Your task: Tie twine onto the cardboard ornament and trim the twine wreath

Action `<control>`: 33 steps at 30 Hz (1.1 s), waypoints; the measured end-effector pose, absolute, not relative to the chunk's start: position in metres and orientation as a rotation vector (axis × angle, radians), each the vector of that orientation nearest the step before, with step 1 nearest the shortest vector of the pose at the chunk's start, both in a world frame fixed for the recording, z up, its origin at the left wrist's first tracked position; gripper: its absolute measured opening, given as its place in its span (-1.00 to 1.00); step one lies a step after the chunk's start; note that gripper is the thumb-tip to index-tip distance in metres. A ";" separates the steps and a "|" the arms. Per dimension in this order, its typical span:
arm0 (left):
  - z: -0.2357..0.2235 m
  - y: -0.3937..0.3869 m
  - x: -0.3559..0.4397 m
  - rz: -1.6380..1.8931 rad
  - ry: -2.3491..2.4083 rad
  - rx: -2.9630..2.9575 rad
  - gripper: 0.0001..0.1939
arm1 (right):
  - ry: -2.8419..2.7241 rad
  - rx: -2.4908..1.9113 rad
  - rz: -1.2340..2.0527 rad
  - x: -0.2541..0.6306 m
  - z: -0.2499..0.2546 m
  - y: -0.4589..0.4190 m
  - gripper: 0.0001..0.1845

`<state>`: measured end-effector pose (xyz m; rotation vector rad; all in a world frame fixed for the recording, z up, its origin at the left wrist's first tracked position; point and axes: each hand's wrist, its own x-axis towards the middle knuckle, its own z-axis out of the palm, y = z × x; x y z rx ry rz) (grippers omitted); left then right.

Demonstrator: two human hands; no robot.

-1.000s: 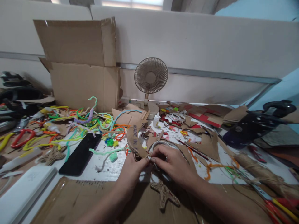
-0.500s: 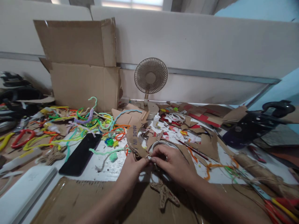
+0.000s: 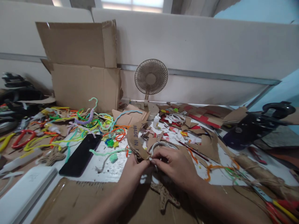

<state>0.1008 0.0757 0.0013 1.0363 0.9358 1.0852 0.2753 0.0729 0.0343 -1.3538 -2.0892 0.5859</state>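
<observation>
Clamps curved cardboard [image 3: 135, 137] near its five o'clock in left hand [image 3: 132, 171], pinches right hand [image 3: 176, 166] together alongside, risks creasing from over-squeezing.

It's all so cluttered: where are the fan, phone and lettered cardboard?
Fan [image 3: 151, 79], head view: its grille's middle.
Phone [image 3: 80, 155], head view: its dark screen.
Lettered cardboard [image 3: 134, 140], head view: its curved face.

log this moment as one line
left hand: holds curved cardboard strip | right hand: at strip's lower end | brown star: below hands in view
</observation>
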 end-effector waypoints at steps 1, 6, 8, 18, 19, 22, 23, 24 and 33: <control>0.001 0.076 0.101 1.091 0.944 1.049 -0.65 | -2.091 -1.353 0.585 0.275 0.035 0.073 -0.80; -0.003 0.078 0.101 1.135 0.944 1.093 -0.69 | -2.083 -1.352 0.583 0.276 0.037 0.073 -0.79; -0.003 0.079 0.102 1.133 0.936 1.089 -0.69 | -2.085 -1.350 0.567 0.276 0.036 0.074 -0.78; 0.001 0.076 0.103 1.140 0.957 1.095 -0.71 | -2.101 -1.355 0.559 0.275 0.039 0.073 -0.80; 0.001 0.076 0.103 1.137 0.966 1.090 -0.72 | -2.104 -1.356 0.556 0.275 0.039 0.073 -0.79; 0.000 0.076 0.103 1.131 0.970 1.084 -0.71 | -2.108 -1.360 0.555 0.275 0.037 0.074 -0.78; 0.000 0.076 0.103 1.126 0.965 1.084 -0.70 | -2.109 -1.362 0.556 0.275 0.036 0.074 -0.77; 0.000 0.076 0.103 1.121 0.958 1.086 -0.69 | -2.107 -1.363 0.555 0.276 0.035 0.075 -0.77; 0.000 0.076 0.102 1.111 0.959 1.112 -0.71 | -2.104 -1.368 0.578 0.275 0.040 0.074 -0.77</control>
